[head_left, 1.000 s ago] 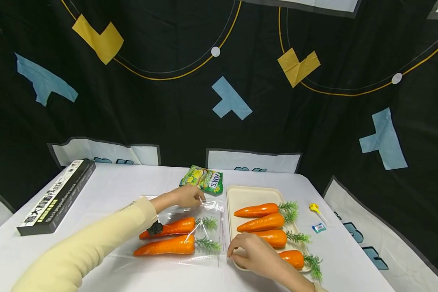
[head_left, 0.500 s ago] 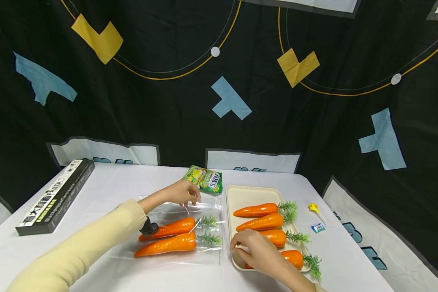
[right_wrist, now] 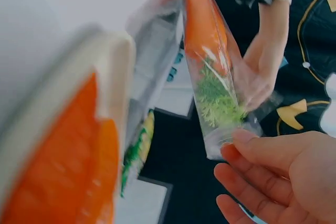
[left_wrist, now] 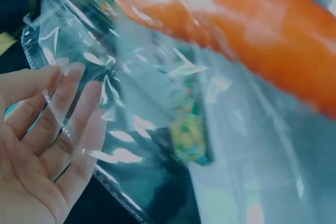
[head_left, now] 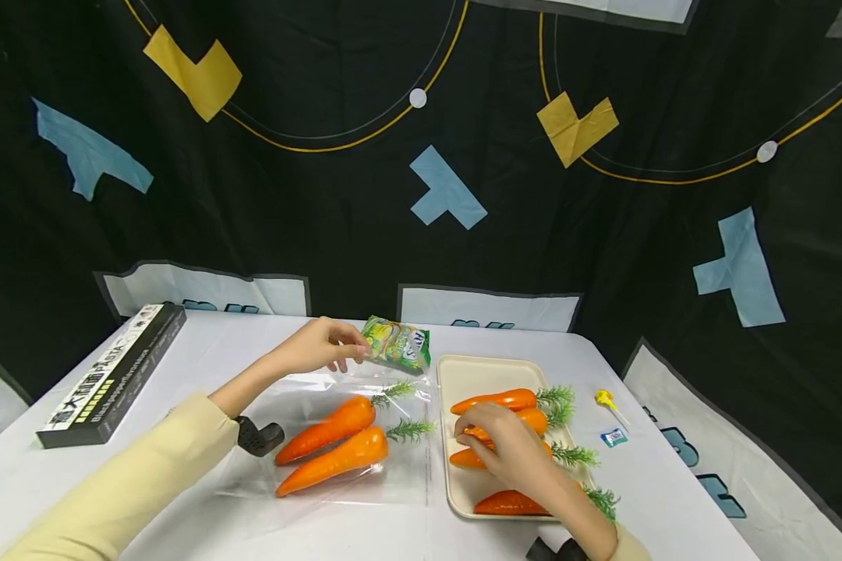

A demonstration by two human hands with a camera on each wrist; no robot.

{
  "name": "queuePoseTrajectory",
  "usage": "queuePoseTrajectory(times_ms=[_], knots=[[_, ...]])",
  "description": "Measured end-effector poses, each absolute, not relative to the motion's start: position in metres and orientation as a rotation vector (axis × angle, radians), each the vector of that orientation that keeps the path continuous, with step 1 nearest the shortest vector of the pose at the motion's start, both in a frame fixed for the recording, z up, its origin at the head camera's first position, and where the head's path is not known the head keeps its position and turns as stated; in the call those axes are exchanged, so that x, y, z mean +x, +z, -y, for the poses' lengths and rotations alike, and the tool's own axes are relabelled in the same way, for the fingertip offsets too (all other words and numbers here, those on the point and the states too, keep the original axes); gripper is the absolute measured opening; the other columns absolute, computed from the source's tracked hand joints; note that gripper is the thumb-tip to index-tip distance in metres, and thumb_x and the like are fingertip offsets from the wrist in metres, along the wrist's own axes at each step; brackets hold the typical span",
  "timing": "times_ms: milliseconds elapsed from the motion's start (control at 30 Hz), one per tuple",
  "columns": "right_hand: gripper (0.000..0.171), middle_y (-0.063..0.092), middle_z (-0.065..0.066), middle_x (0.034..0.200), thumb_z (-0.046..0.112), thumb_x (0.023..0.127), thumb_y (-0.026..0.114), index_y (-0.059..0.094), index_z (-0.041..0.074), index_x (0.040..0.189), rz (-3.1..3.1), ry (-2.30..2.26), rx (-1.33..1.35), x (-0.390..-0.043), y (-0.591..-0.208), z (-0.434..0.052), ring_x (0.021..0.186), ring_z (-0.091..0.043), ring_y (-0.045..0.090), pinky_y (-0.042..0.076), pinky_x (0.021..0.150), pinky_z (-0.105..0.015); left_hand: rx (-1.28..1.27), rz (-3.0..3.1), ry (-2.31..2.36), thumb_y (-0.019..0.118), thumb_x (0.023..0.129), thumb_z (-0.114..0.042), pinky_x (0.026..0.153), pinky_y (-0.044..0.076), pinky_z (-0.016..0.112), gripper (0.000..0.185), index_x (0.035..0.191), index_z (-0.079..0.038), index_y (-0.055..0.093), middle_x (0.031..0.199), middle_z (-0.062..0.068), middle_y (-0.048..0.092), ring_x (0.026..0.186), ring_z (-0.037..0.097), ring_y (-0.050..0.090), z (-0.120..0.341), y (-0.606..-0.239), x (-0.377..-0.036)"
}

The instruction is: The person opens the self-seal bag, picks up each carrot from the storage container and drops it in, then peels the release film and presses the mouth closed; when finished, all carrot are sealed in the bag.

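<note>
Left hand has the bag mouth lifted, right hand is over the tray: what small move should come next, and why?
Probably the right hand closes on a tray carrot: it rests over them, while the left hand pinches up the clear bag mouth, two carrots already inside.

Bench (head_left: pixel 238 351): white cover, black patterned backdrop behind.
Clear bag (head_left: pixel 337 436): lies at centre, holds two carrots (head_left: pixel 330 440), green tops toward its mouth.
Left hand (head_left: pixel 319 347): raised over the bag's far corner, fingertips pinching the plastic; cream sleeve.
Tray (head_left: pixel 473 370): cream, just right of the bag, carries four carrots.
Right hand (head_left: pixel 508 448): rests on the tray's middle carrots.
Candy packet (head_left: pixel 398 344): green and yellow, just behind bag and tray.
Black box (head_left: pixel 108 374): long, far left.
Small items: yellow lollipop (head_left: pixel 606 400) and blue-white wrapped sweet (head_left: pixel 613 437), right of the tray.
</note>
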State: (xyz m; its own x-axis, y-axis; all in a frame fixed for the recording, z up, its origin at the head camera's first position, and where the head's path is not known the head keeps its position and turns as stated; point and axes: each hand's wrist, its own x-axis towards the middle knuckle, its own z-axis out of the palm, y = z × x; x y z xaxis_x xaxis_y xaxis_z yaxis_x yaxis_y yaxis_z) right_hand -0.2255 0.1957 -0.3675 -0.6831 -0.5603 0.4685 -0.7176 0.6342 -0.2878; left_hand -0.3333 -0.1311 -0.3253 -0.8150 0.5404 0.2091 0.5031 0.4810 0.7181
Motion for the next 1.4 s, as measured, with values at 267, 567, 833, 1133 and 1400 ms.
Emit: queuePoseTrajectory(times_ms=[267,567,833,1133,1400], knots=[[0.025,0.065,0.010,0.089,-0.005,0.080,0.074,0.067,0.016,0.088,2.430,0.632,1.038,-0.235,-0.340,-0.203,0.084,-0.009,0.058,0.052,0.074,-0.024,0.806,-2.695,1.448,0.063,0.095,-0.027,0.065,0.057,0.033,0.025,0.107,-0.007,0.069,0.091,0.005,0.069,0.070,0.020,0.066,0.142,-0.310,-0.312],[0.026,0.064,0.011,0.092,-0.007,0.081,0.073,0.066,0.017,0.090,2.445,0.593,0.954,-0.233,-0.316,-0.210,0.090,-0.009,0.057,0.052,0.081,-0.029,0.809,-2.825,1.582,0.065,0.093,-0.032,0.067,0.056,0.039,0.024,0.104,-0.011,0.071,0.089,0.002,0.071,0.069,0.019,0.065,0.138,-0.296,-0.283],[0.024,0.064,0.012,0.093,-0.003,0.081,0.074,0.067,0.018,0.090,2.419,0.557,0.970,-0.229,-0.305,-0.216,0.090,-0.009,0.056,0.052,0.079,-0.027,0.887,-2.907,1.696,0.067,0.092,-0.025,0.054,0.050,0.029,0.015,0.100,-0.014,0.072,0.084,-0.001,0.068,0.069,0.016,0.063,0.129,-0.287,-0.260],[0.023,0.066,0.010,0.096,0.001,0.079,0.078,0.070,0.016,0.094,2.377,0.574,0.952,-0.228,-0.297,-0.219,0.095,-0.010,0.057,0.054,0.080,-0.030,0.950,-2.966,1.650,0.067,0.092,-0.029,0.057,0.049,0.030,0.014,0.100,-0.020,0.073,0.089,-0.005,0.069,0.073,0.016,0.061,0.112,-0.283,-0.254],[0.021,0.066,0.007,0.098,0.004,0.080,0.078,0.071,0.016,0.096,2.179,0.642,1.062,-0.231,-0.269,-0.204,0.097,-0.013,0.058,0.051,0.084,-0.029,1.012,-2.961,1.614,0.068,0.092,-0.025,0.057,0.050,0.029,0.012,0.100,-0.020,0.073,0.090,-0.007,0.069,0.075,0.016,0.060,0.102,-0.281,-0.252]])
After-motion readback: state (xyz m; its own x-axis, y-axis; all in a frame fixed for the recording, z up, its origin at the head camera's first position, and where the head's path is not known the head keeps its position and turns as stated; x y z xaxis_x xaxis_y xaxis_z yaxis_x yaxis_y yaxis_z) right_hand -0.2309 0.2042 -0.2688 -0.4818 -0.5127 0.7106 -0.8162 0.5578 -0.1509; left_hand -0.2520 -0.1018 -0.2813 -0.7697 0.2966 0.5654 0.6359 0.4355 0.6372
